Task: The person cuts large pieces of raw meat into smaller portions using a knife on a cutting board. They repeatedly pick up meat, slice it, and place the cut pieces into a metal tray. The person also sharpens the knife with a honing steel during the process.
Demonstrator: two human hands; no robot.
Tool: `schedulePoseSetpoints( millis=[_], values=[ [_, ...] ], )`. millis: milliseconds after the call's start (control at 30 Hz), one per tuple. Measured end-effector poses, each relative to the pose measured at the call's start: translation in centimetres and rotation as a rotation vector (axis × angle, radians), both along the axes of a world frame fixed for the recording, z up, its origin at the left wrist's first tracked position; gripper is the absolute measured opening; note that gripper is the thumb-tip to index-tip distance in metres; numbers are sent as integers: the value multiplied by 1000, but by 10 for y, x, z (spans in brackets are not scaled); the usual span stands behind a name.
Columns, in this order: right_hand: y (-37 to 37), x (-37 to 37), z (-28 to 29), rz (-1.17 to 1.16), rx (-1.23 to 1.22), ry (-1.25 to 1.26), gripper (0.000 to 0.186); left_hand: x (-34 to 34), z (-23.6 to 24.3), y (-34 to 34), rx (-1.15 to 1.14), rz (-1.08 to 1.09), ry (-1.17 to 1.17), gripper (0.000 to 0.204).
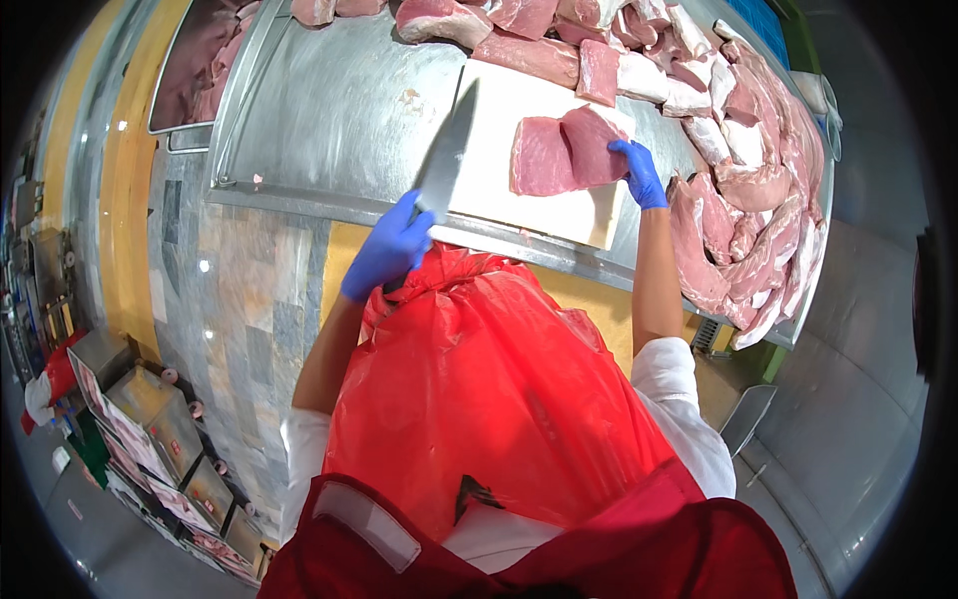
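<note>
My left hand [391, 246], in a blue glove, is closed round the handle of a large knife [455, 145]. Its broad blade points away from me, over the left edge of a white cutting board [487, 205]. On the board lies a piece of raw pink meat [544, 158], spread as two flaps with a crease between them. My right hand [642, 173], also gloved in blue, grips the right edge of this meat with thumb and fingers. The blade is apart from the meat.
A metal table [334, 115] bears the board. Many raw meat pieces [743, 190] are heaped along its far and right sides. A metal tray of meat [205, 75] stands at the far left. Lower left are metal carts [170, 419] and another person [50, 387].
</note>
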State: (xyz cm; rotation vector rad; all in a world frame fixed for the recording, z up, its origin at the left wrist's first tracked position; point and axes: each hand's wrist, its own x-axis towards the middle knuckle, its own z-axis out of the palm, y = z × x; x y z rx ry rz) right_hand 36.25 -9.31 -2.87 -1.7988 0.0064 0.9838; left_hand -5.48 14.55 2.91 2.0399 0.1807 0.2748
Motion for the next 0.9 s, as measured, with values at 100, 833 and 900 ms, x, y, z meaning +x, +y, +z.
schedulePoseSetpoints(
  millis=[100, 833, 900],
  values=[
    [10, -11, -13, -51, -74, -357, 25, 65, 38, -25, -848, 210, 503, 59],
    [6, -31, -13, -329, -27, -390, 32, 173, -22, -113, -323, 201, 516, 71],
    [6, -30, -5, -352, 17, -287, 30, 152, -30, -122, -206, 164, 501, 68]
  ],
)
